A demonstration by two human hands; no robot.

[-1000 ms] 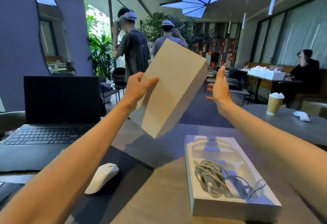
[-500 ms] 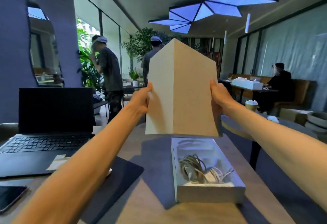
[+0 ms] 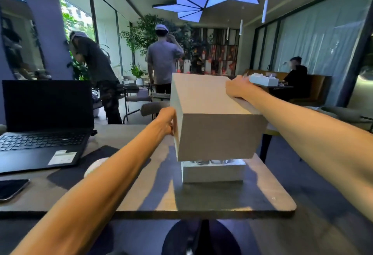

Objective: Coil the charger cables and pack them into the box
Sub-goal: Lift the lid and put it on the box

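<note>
A pale box lid [image 3: 210,113] hangs level just above the white box base [image 3: 214,173], which sits on the wooden table [image 3: 262,200]. My left hand [image 3: 166,120] grips the lid's near left edge. On the far right edge rests my right hand [image 3: 239,87], also holding the lid. Only a thin strip of the coiled charger cables [image 3: 212,161] shows in the gap between lid and base; the rest is hidden by the lid.
An open black laptop [image 3: 44,123] stands at the left, a phone [image 3: 12,188] near the front left edge, and a white mouse [image 3: 91,167] peeks out behind my left forearm on a dark mat. People stand and sit in the room beyond the table.
The lid has swung from upright to flat and come down over the box base. My right hand shifted to its far right edge, and the cables are now almost covered.
</note>
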